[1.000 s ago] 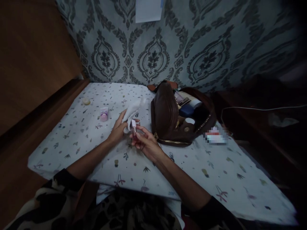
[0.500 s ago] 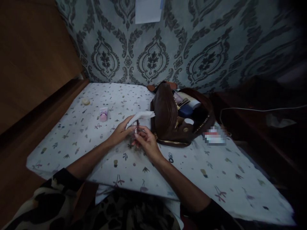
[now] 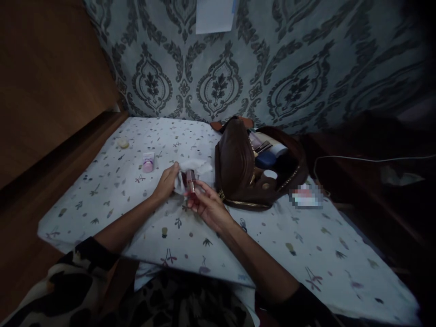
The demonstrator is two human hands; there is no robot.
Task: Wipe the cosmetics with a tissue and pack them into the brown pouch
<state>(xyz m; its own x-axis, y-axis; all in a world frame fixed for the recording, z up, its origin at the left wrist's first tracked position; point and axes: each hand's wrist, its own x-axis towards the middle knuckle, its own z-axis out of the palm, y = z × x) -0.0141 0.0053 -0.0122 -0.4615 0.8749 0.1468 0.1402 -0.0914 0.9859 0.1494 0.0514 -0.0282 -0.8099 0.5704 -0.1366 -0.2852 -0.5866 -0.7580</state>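
Right fingers close round a small, pinkish, seemingly capped bottle; left fingers clasp a crumpled white cloth beside it. The brown leather bag lies unzipped.

The brown bag is blocking the right; a hand could be passing left of the small tube.

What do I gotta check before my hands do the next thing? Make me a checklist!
1. Right hand holding the small bottle: ok.
2. Left hand holding the white cloth: ok.
3. Small tube lying apart from both hands: ok.
4. Brown bag zipped shut: not ok, it's open with things inside.
5. Bottle's cap tight: cannot tell.
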